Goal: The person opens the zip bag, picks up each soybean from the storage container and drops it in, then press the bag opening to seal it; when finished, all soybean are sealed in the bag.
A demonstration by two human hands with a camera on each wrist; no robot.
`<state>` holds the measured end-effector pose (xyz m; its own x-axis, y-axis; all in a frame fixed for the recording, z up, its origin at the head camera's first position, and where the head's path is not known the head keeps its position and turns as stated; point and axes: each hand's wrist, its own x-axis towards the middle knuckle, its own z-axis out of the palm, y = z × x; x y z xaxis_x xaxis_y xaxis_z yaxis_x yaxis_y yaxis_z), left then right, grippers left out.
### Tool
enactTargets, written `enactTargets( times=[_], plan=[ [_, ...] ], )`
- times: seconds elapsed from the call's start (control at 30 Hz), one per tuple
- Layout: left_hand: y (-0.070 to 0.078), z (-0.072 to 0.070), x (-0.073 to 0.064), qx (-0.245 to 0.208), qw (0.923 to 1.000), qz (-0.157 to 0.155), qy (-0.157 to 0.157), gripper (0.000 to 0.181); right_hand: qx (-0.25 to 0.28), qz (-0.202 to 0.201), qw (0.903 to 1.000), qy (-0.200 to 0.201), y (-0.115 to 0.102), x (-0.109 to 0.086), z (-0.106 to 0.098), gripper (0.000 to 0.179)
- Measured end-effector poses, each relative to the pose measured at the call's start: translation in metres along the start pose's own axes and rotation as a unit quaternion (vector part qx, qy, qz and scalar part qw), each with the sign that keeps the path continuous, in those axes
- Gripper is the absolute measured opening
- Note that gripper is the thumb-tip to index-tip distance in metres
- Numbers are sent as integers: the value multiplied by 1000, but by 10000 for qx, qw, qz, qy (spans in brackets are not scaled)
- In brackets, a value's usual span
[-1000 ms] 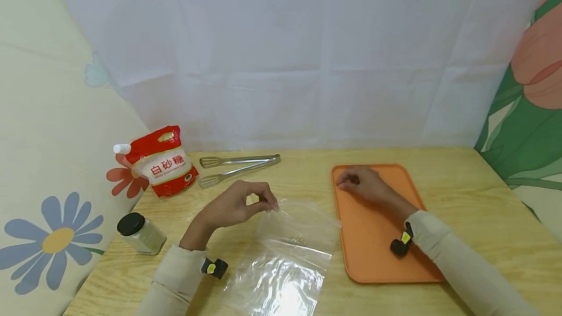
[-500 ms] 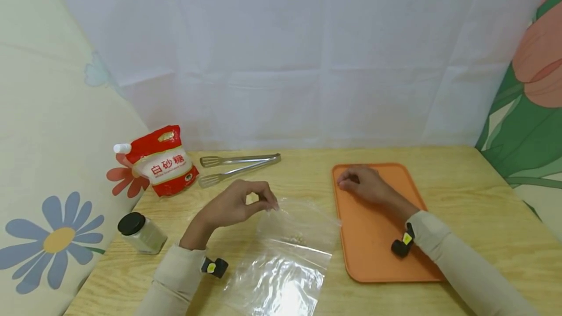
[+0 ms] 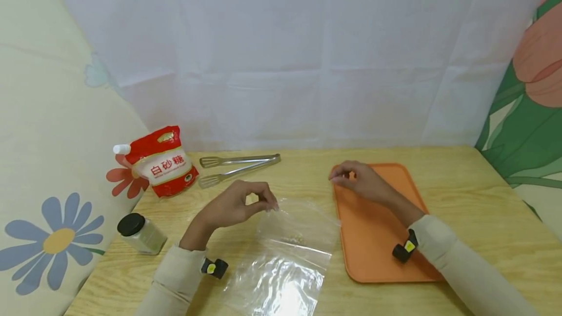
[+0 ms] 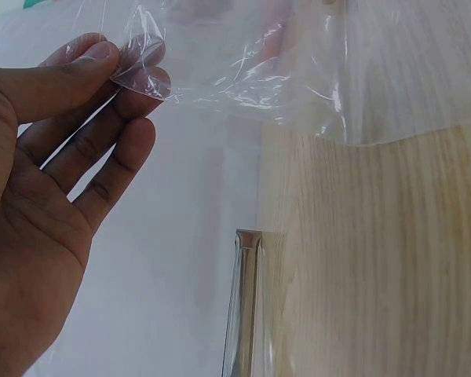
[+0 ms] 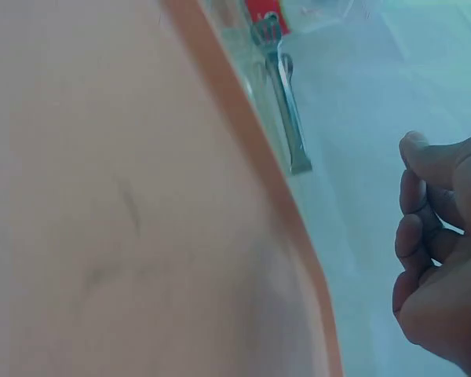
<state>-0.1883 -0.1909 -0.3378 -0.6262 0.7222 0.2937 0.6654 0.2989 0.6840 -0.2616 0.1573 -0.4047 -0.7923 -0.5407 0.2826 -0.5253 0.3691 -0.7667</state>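
My left hand (image 3: 239,204) pinches the upper left edge of a clear plastic bag (image 3: 281,277) between thumb and fingers. In the left wrist view the crumpled film of the bag (image 4: 220,78) rises from the fingertips. Small pale pieces (image 3: 295,239) show through the bag's upper part. My right hand (image 3: 362,182) is over the upper left corner of an orange tray (image 3: 382,252), fingers curled and thumb tip meeting the forefinger. In the right wrist view no thing shows in the right hand's fingers (image 5: 412,192); anything tiny inside the pinch is hidden.
Metal tongs (image 3: 246,162) lie behind the left hand. A red and white bag of white sugar (image 3: 164,162) with a white cap stands at the back left. Nearer, a jar (image 3: 147,238) with a black lid lies tilted. A white cloth (image 3: 281,62) hangs behind the wooden table (image 3: 465,199).
My right hand has moved slightly left and up, so its fingertips now reach past the tray's left edge. My left hand and the bag have stayed in place.
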Motion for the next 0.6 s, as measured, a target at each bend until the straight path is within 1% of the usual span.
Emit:
enactTargets(
  times=[0.07, 0.2, 0.33, 0.37, 0.47, 0.57, 0.6],
  plan=[
    [-4, 0, 0, 3, 10000, 1, -1, 16, 85, -58, 9999, -58, -9, -1, 2, 21],
    [-19, 1, -2, 46, 10000, -39, -3, 17, 167, -156, 9996, -186, -24, -2, 7, 15],
    [-31, 1, -3, 60, 10000, -3, -40, 16, 115, -358, 9990, -260, -35, -4, 15, 11],
    [-33, 1, -3, 57, 10000, 8, -50, 16, 105, -383, 9988, -282, -40, -4, 17, 12],
    [-35, 1, -4, 34, 10000, 29, -66, 15, 120, -494, 9981, -358, -47, -6, 23, 12],
    [-33, 1, -4, 36, 10000, -21, -54, 15, 127, -499, 9977, -436, -51, -7, 27, 12],
    [-33, 1, -4, 36, 10000, -30, -44, 16, 146, -510, 9976, -455, -49, -6, 29, 12]
  ],
)
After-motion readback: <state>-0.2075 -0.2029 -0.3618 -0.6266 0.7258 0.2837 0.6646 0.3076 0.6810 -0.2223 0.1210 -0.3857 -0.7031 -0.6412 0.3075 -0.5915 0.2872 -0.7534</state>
